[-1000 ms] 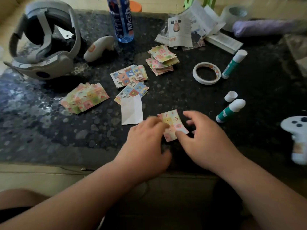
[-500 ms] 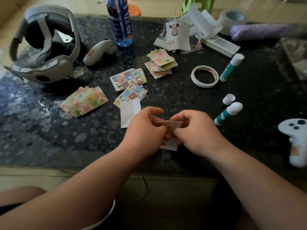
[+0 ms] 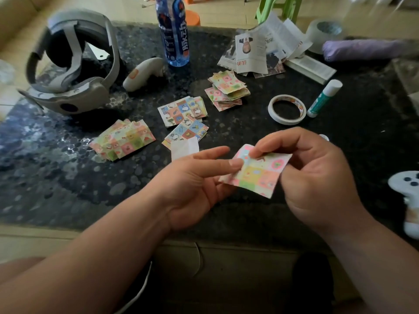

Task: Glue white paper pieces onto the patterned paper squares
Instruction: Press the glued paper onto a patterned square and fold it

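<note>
A pastel patterned paper square [image 3: 260,172] is lifted above the dark table, pattern side up. My right hand [image 3: 317,177] pinches its top edge with thumb and forefinger. My left hand [image 3: 199,180] lies palm up under its left corner, thumb tip touching the edge, fingers nearly straight. A white paper piece [image 3: 184,149] lies on the table just behind my left hand. Stacks of patterned squares sit beyond: a pastel stack [image 3: 123,140] at the left, blue cartoon squares [image 3: 183,112] in the middle, another pastel stack [image 3: 227,89] further back.
A capped glue stick [image 3: 324,98] and a tape roll [image 3: 286,109] lie at the right. A headset [image 3: 72,64], a controller [image 3: 142,73], a blue bottle [image 3: 173,35] and folded leaflets [image 3: 260,53] stand at the back. A second controller [image 3: 408,200] lies by the right edge.
The patterned square has been picked up off the table and turned pattern side up. My left hand has opened palm up beneath it; my right hand now covers the uncapped glue stick.
</note>
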The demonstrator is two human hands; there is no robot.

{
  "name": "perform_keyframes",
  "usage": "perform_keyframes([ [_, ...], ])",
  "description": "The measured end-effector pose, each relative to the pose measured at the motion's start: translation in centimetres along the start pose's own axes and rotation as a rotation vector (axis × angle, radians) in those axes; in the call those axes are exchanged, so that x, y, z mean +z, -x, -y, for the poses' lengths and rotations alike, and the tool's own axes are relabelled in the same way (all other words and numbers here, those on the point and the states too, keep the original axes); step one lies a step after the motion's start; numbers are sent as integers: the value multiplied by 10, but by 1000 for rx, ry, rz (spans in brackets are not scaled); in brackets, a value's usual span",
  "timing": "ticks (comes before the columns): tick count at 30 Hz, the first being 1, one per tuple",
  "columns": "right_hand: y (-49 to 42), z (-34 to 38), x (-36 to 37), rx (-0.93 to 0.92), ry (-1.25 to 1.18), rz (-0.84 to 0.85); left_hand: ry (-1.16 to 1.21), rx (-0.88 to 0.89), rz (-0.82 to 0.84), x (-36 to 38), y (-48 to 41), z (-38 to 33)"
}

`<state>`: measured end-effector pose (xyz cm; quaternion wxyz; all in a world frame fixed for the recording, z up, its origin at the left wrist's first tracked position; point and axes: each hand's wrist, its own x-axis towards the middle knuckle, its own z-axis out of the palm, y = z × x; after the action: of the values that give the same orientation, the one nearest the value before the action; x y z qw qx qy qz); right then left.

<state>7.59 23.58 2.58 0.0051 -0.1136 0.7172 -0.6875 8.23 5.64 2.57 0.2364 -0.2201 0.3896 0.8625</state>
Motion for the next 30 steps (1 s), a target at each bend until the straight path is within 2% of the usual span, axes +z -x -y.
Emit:
perform_keyframes([
  [2,-3,2,0,92,-165,-43,-38,-11,69,-1,0,-2],
  [5,-6,6,0,362,-581,-132,-94,79,72,-3,-2,-1],
  [7,-5,12,1,522,-750,-89,-127,159,44,-4,-3,1],
  [8,-3,12,2,561,-724,-26,-142,190,31,-5,-4,2],
  [10,-1,6,3,585,-481,90,-164,227,8,-7,-5,3],
  [12,1,2,6,577,-321,120,-171,227,8,-7,-5,4],
  [18,2,6,7,495,-206,73,-315,151,114,-7,1,6],
  [25,1,7,2,420,86,131,-480,243,51,-8,-1,8],
  [30,-2,9,-5,471,58,200,-531,317,24,-7,2,7],
])
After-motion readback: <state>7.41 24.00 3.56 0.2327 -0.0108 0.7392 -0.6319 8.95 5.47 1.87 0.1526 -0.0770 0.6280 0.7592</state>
